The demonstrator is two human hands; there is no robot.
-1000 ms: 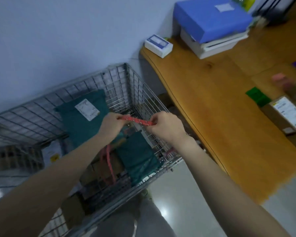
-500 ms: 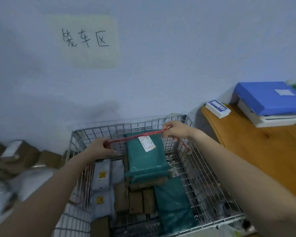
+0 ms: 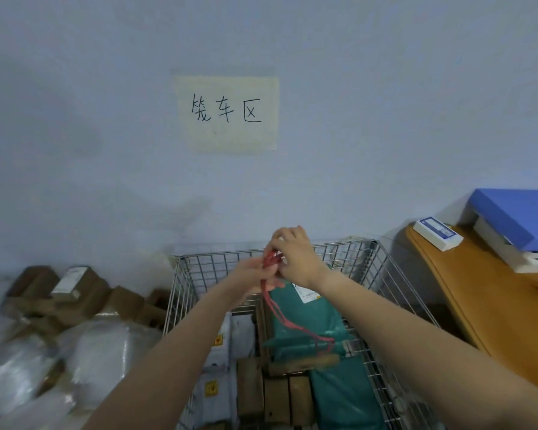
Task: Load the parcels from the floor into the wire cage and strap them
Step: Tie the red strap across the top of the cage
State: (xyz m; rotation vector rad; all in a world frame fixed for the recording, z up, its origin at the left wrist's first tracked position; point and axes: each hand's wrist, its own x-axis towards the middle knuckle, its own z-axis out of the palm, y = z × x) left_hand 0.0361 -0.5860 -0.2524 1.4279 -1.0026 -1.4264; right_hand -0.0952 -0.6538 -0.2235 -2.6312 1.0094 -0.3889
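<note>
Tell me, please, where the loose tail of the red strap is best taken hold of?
Probably the straight stretch just below the bunch that the left hand and right hand pinch: there the red strap hangs nearly straight against the teal parcel. Pinch it from above, on the near side; its end loops low by the right wall of the wire cage.

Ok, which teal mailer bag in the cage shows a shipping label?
The rear teal bag, under the red strap: its white label shows near the top. The front teal bag shows none.
</note>
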